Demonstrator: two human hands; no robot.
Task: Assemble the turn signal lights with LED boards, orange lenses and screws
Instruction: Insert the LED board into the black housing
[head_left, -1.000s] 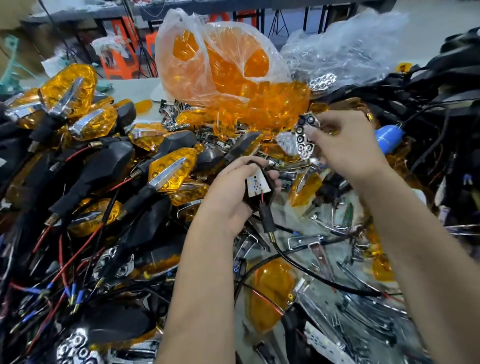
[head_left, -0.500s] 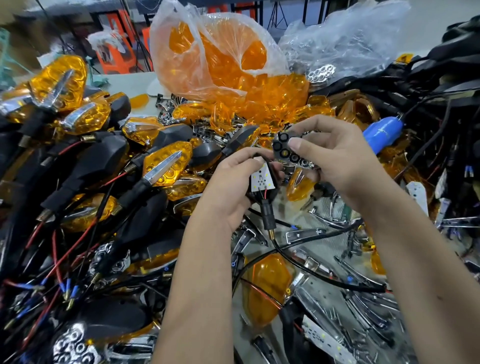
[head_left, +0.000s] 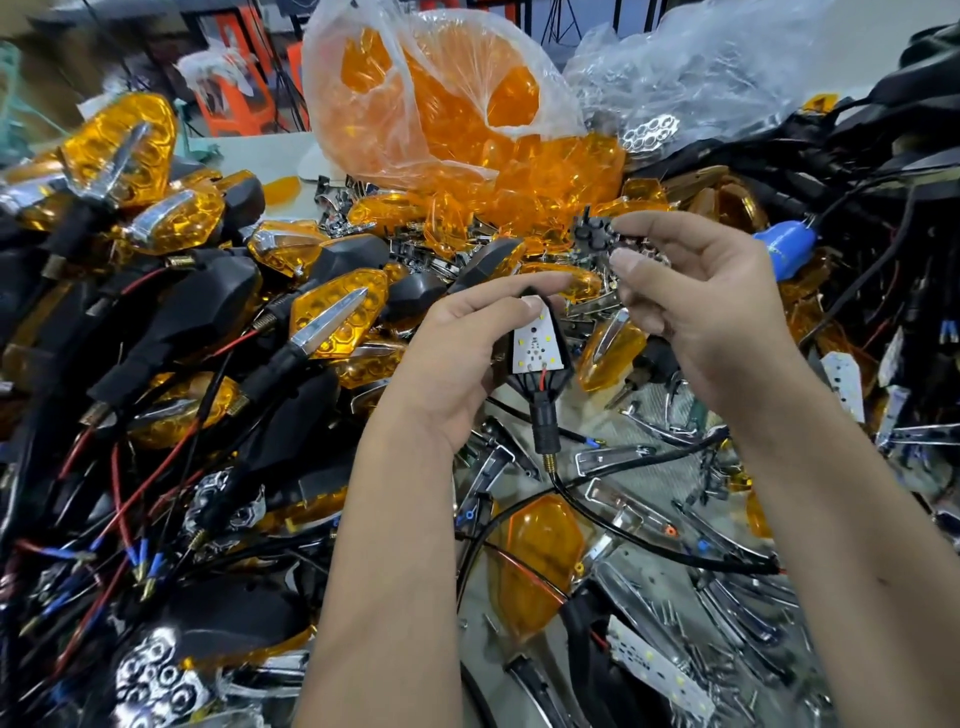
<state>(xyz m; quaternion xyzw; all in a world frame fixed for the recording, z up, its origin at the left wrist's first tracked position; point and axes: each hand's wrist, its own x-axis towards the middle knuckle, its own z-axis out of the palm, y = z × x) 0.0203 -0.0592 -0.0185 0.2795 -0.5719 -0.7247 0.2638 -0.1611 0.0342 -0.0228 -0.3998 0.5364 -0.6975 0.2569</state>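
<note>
Head view: the left hand (head_left: 457, 358) grips a black turn signal housing (head_left: 540, 364), thumb and fingers curled round its sides, with the white LED board (head_left: 537, 347) seated in its open face and turned up toward the camera. The housing's long axis runs from its pointed tip, up and away, down to the stem (head_left: 546, 428) and black cable (head_left: 623, 530) trailing toward the person. The right hand (head_left: 696, 306) pinches a black reflector insert (head_left: 597, 236) between thumb and forefinger, held above and just to the right of the housing tip, apart from it (its cups look turned partly sideways, though blur makes that hard to confirm).

The coming move, as I judge it, is down and leftward: the insert must swing so its length lies along the board, then drop inside the housing rim. The right hand is the nearer one to do that. Between the hands the air is open; below, the surface (head_left: 644, 415) is crowded with chrome trims (head_left: 613, 457) and loose orange lenses (head_left: 540, 556), and the bag of lenses (head_left: 441, 104) stands well behind.
</note>
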